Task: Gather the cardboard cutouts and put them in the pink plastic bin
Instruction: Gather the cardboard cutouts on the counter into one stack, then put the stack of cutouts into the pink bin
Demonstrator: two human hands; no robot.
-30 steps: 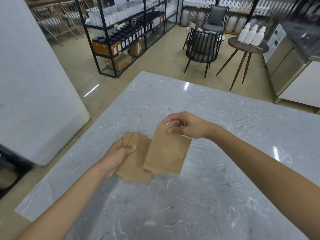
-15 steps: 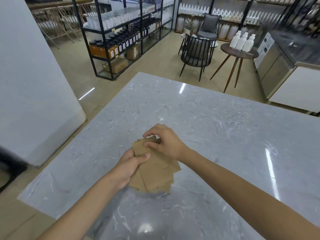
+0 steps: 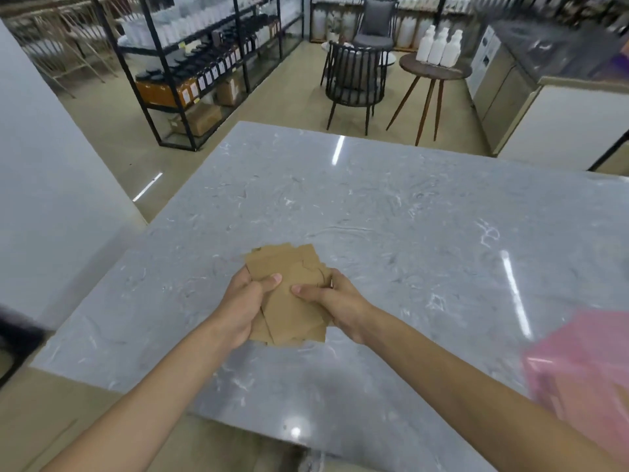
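A stack of brown cardboard cutouts is held above the grey marble table, near its front-left part. My left hand grips the stack's left edge with the thumb on top. On the right edge, my right hand holds the same stack, thumb pressed on the top sheet. The pink plastic bin shows blurred at the right edge of the view, to the right of my right forearm.
A white pillar stands left of the table. Beyond the far edge are black shelves with bottles, a dark chair and a round wooden side table with white bottles. A counter stands at the right.
My right hand laid its single cutout onto the left hand's stack, and both hands now hold the stack by its sides. The view swung right, so the pink bin came in.
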